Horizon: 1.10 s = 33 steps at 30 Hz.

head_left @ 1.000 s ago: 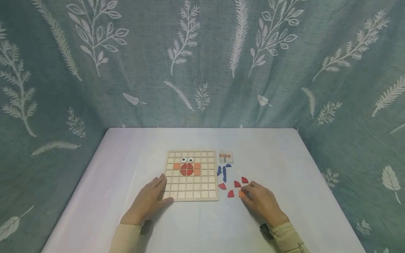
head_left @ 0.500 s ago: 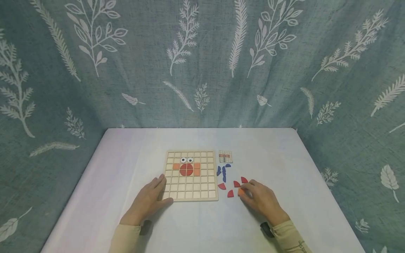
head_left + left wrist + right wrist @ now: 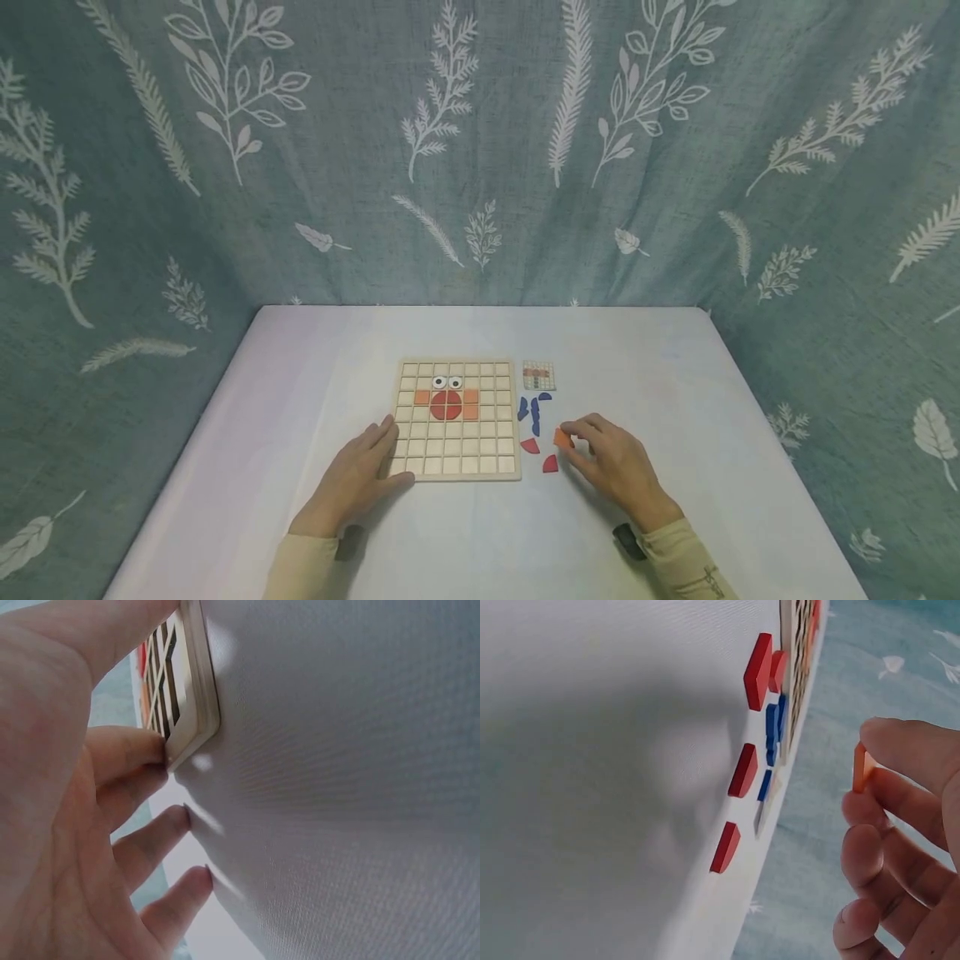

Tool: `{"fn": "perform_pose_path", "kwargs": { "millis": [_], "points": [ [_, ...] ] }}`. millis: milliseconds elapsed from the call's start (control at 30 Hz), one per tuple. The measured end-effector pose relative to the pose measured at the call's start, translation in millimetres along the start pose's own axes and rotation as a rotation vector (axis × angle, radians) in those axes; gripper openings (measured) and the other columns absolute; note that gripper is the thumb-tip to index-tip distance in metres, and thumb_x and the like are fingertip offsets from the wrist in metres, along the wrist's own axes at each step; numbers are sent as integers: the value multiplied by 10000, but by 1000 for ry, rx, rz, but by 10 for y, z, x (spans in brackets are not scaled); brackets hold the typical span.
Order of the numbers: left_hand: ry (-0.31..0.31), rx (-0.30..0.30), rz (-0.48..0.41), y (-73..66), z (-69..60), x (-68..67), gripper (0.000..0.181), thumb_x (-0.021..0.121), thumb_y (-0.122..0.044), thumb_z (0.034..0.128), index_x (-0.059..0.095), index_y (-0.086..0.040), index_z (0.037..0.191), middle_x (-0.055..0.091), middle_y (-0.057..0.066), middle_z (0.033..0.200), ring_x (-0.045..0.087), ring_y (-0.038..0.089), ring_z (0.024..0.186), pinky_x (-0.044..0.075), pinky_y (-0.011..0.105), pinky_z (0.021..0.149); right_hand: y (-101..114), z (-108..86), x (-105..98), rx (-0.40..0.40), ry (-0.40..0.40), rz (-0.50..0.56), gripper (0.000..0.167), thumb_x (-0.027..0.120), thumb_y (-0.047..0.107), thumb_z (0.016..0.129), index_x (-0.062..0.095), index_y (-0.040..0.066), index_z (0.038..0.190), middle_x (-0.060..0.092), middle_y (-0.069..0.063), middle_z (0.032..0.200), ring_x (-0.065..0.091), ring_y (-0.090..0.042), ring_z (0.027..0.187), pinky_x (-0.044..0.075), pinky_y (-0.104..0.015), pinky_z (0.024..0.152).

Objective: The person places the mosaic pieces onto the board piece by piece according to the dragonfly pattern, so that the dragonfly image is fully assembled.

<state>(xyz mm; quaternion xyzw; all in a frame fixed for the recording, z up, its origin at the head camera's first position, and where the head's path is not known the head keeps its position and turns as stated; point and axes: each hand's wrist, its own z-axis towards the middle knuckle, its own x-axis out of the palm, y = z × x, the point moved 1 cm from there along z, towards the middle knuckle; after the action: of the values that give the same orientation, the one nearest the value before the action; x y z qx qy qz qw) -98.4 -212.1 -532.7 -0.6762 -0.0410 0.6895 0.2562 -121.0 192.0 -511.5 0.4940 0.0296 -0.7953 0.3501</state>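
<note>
1. Head: right of centre, low in the frame, the right hand point(image 3: 613, 463) pinches an orange tile point(image 3: 564, 438) near loose red quarter-rounds point(image 3: 550, 464); a low sweep might scatter them.
2. Left wrist: the left hand point(image 3: 79, 810), fingers spread, touches the wooden-looking board point(image 3: 196, 712) at upper left, by its rounded corner; an uneven push could skew it on the finely woven white tabletop point(image 3: 360, 787).
3. Right wrist: at right, the thin, flat tile seems lifted between thumb and fingertip; so small a contact may let it twist.
</note>
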Motion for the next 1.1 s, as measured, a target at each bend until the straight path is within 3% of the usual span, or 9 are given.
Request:
{"fn": "perform_pose_path", "kwargs": {
  "millis": [200,633,867,1100],
  "points": [
    [-34,9,12,-24,-4,-32,839,787,-408,871,455,72,1474,404,220,1561,417,466,1392,349,580,1157,15,49,53,-44,-16,9,332,902,201,773,758,139,1065,711,38,959,559,-76,678,532,-204,576],
    [-26,-6,2,-2,-55,34,843,779,-429,875,452,54,1484,394,201,1573,405,452,1406,338,575,1166,43,109,89,-50,4,35,338,909,200,771,754,144,1065,711,39,976,570,-91,684,528,-218,574],
    [-56,27,14,-34,-53,20,841,784,-422,870,461,72,1469,412,222,1556,423,462,1389,357,586,1149,118,260,128,-79,7,69,287,884,179,795,753,135,1047,705,29,974,599,-114,674,551,-215,596],
    [-31,-4,16,-55,-50,-14,848,784,-423,870,449,59,1482,391,212,1570,400,459,1405,341,585,1160,215,439,176,-136,-9,68,261,858,198,823,750,136,1053,692,28,950,491,-64,639,465,-168,527]
  ]
}}
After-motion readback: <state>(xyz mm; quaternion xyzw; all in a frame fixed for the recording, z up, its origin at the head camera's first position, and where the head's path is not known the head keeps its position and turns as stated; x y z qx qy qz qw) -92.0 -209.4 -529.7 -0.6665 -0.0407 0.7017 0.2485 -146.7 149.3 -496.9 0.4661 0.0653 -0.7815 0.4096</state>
